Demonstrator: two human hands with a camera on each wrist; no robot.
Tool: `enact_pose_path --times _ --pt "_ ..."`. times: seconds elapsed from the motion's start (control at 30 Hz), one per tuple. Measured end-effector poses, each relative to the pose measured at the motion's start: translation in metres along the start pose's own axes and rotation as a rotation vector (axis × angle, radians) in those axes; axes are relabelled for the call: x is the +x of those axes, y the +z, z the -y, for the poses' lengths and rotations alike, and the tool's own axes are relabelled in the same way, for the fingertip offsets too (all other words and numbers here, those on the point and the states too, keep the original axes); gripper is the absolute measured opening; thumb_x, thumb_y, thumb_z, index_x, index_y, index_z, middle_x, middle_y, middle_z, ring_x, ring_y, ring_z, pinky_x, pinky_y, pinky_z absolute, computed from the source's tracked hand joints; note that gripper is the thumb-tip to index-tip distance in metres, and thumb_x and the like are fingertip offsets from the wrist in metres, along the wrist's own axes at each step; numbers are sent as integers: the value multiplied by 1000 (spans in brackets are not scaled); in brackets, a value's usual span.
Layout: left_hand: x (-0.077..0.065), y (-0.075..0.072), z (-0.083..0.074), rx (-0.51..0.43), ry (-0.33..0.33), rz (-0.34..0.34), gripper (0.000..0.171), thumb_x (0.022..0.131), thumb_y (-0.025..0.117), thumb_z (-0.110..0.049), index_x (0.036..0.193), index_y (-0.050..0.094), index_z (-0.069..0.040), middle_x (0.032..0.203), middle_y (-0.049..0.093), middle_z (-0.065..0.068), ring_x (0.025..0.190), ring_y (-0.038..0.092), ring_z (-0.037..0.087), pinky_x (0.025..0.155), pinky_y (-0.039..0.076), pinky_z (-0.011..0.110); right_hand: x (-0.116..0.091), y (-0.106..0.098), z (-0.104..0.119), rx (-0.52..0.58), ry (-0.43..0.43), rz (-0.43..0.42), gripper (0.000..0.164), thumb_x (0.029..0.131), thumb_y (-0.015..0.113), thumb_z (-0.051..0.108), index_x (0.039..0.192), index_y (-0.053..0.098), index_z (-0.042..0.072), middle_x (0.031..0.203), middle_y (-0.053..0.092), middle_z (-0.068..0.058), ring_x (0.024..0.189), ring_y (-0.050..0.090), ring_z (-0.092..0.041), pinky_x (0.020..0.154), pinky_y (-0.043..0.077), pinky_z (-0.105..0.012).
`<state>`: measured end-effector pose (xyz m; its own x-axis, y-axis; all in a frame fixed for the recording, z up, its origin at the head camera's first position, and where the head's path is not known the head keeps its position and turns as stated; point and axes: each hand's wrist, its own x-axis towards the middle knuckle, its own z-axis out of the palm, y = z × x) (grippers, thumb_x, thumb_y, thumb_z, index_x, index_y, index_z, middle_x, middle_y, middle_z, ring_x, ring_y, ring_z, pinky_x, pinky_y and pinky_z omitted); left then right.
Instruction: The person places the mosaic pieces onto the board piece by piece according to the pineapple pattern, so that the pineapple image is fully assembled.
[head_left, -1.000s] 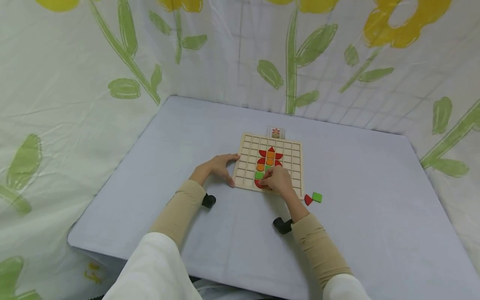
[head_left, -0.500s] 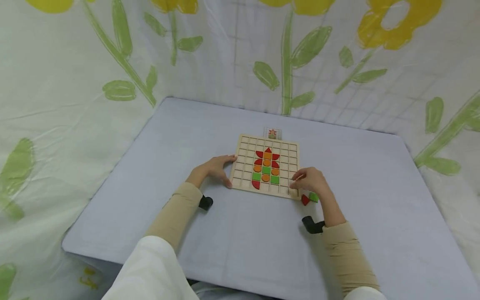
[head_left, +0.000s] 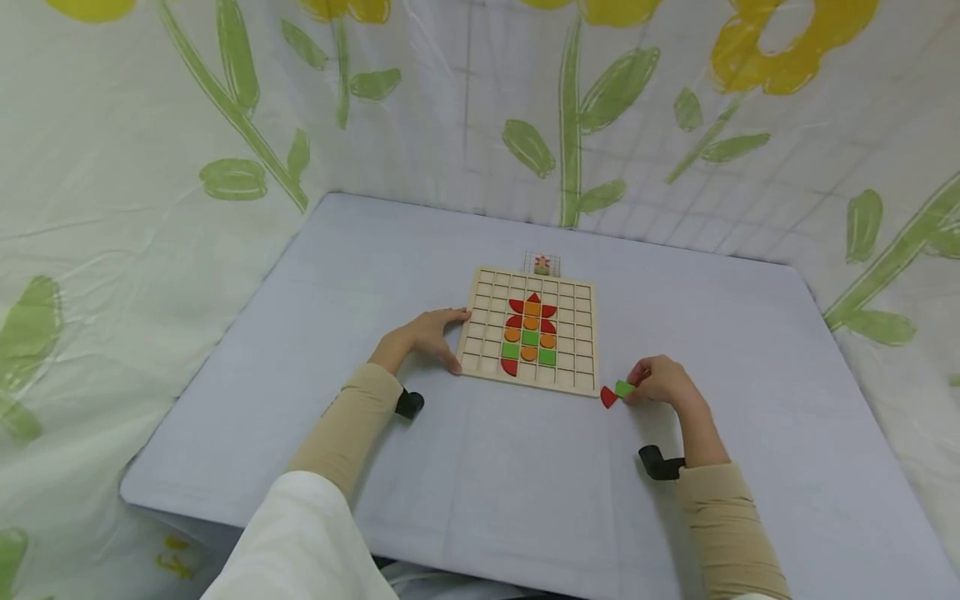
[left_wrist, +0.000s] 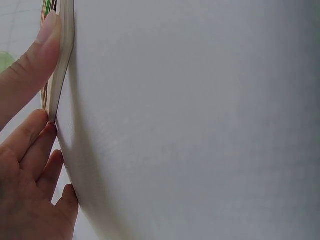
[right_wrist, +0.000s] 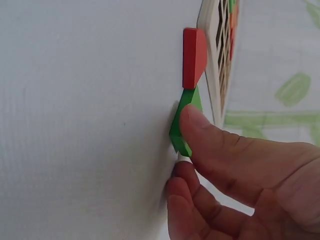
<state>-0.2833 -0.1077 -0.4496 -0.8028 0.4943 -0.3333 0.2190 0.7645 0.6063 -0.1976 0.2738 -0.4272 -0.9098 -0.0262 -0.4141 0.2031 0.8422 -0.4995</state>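
A square wooden grid board (head_left: pixel 486 304) lies on the table, with red, orange and green pieces set in its middle columns. My left hand (head_left: pixel 424 335) rests against the board's left edge, thumb by the near corner and the fingers farther up. Off the board's near right corner, my right hand (head_left: pixel 663 382) pinches a green square block (head_left: pixel 623 388) between thumb and fingers. That green block (right_wrist: pixel 184 117) looks tilted in the right wrist view. Its end meets a red quarter-circle block (right_wrist: pixel 191 57), which lies between it and the board.
Behind the board lies a small pattern card (head_left: pixel 542 264) with a red and green figure on a grid. A pale cloth covers the table (head_left: pixel 525 492), and a flower-painted sheet (head_left: pixel 420 142) hangs behind it. Black wrist mounts (head_left: pixel 660 463) sit under both forearms.
My right hand has left the board, uncovering the pieces there, and moved right and nearer to me to the green block. The left hand stays at the board's edge.
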Motion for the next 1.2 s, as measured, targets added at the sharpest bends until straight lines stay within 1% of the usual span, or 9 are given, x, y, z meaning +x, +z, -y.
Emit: enact_pose_path --times 0.1,0.2,0.33,0.43,0.63,0.83,0.97,1.07,1.2 --pt "0 0 0 -2 6 0 100 69 88 -19 152 33 -8 159 25 6 147 16 30 119 15 45 0 2 2 14 -10 -33 20 75 77 3 84 60 -1 82 59 -11 77 52 -25 62 43 -31" --pt "0 0 0 -5 7 -1 100 68 88 -19 152 33 -8 159 25 6 147 16 29 119 15 45 0 3 4 58 -16 -94 19 75 76 3 82 58 0 81 61 -12 74 53 -23 59 42 -29" --pt "0 0 1 -12 6 -4 101 68 88 -19 152 33 -9 159 25 5 147 16 29 119 15 45 3 4 10 132 -37 -196 18 79 75 5 86 60 -1 85 65 -16 70 58 -19 57 44 -26" --pt "0 0 2 -17 2 -5 101 68 88 -19 152 33 -9 159 25 5 147 16 29 120 14 45 8 8 19 175 -58 -242 18 81 75 6 90 61 -1 90 67 -18 69 59 -16 57 46 -25" --pt "1 0 1 -19 -11 -1 101 69 88 -20 152 32 -10 160 23 4 147 14 28 120 14 45 15 22 47 242 -95 -205 17 83 75 8 92 63 0 90 67 -17 73 60 -19 60 49 -24" --pt "0 -1 0 -11 -10 1 101 69 88 -20 152 32 -10 160 23 4 147 14 28 120 14 46 21 41 72 272 -143 -176 17 85 74 11 96 68 -1 93 69 -16 90 58 -29 74 50 -34" --pt "0 -1 1 -17 -9 0 101 69 88 -20 152 32 -10 160 23 4 147 14 28 119 13 46 26 52 81 304 -165 -171 17 85 75 12 95 71 -2 90 70 -13 88 60 -26 77 50 -35" --pt "1 1 2 -21 -11 1 101 68 88 -20 152 32 -10 160 23 4 147 15 28 119 14 46 30 59 86 337 -156 -152 17 84 76 12 94 72 -2 89 71 -11 85 60 -23 75 50 -33" --pt "1 2 3 -18 -9 1 101 68 88 -20 152 32 -10 160 24 4 147 15 28 119 15 45 32 65 91 335 -131 -129 17 83 77 13 93 74 0 88 71 -9 86 60 -22 77 50 -32"
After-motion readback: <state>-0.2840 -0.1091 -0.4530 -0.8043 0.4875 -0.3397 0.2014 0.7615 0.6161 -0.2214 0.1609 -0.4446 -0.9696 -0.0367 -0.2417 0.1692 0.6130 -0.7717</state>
